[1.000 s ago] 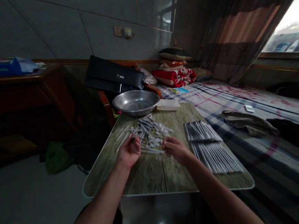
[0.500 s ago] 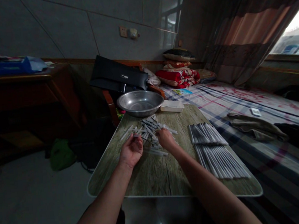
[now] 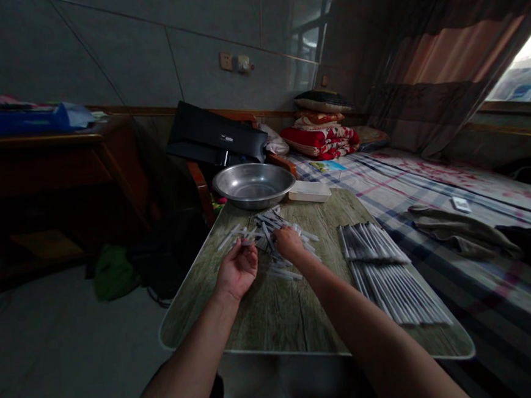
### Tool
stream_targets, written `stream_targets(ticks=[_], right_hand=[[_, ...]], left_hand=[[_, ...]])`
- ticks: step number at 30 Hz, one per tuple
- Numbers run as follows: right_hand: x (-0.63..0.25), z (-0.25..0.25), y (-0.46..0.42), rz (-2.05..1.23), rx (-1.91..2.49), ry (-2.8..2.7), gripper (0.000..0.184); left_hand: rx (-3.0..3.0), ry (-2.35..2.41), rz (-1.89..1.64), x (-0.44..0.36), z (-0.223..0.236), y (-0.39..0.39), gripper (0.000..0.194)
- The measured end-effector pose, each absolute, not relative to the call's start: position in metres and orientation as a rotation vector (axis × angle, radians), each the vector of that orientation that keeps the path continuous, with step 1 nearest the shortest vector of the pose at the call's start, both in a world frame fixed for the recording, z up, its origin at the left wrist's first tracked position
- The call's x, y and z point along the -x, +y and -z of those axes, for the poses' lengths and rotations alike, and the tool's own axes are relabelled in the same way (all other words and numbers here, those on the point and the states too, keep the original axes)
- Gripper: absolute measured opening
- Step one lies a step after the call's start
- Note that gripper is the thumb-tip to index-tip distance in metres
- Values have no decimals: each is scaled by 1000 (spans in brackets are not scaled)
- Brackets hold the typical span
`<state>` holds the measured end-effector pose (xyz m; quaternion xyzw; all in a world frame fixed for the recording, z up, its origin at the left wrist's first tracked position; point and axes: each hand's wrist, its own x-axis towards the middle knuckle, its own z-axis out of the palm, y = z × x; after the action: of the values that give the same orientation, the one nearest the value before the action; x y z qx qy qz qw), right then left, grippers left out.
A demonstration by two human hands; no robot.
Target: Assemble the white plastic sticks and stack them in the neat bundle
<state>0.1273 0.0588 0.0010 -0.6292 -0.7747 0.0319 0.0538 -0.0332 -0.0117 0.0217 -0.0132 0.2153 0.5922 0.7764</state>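
Head camera looks down on your two hands over a wood-grain table [image 3: 275,321]. At far left, a dark wooden desk [image 3: 36,146] carries a flat blue package [image 3: 20,120], and a green cloth bag [image 3: 114,275] sits on the grey floor beyond the table's left side. Next along, a flat black rectangular case [image 3: 215,138] leans against a wooden chair [image 3: 199,189].

Your left hand [image 3: 237,268] is turned palm up, fingers half curled, with the fingertips just beside the pile. You can't tell from this view whether they are pinching anything. A loose pile of thin white plastic tubes [image 3: 268,238] lies crisscrossed between your hands. Past it, a round steel basin [image 3: 254,184] and a white plastic tray [image 3: 309,190] sit at the table's far end.

Your right hand [image 3: 290,243] is back up, its fingers down on the pile and touching the tubes, though whether it is closed on any is hidden. Further right, neat rows of white tubes [image 3: 382,275] lie side by side on the table. Beyond them, a checked bedsheet [image 3: 385,196] holds a crumpled olive cloth [image 3: 456,236], with red floral quilts [image 3: 320,142] stacked at its far end.
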Motion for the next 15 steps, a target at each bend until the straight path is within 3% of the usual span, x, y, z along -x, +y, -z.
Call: stream_targets(ticks=[5, 12, 15], right_hand=[[-131, -2, 61, -175, 1842, -2317, 26], [-160, -12, 19, -1253, 1075, -1406, 13], [-170, -20, -11, -1527, 789, -1112, 18]], left_hand=[[9, 536, -1282, 30, -23, -11, 35], [-124, 671, -1279, 17, -21, -17, 26], [-176, 683, -1249, 9, -20, -22, 22]])
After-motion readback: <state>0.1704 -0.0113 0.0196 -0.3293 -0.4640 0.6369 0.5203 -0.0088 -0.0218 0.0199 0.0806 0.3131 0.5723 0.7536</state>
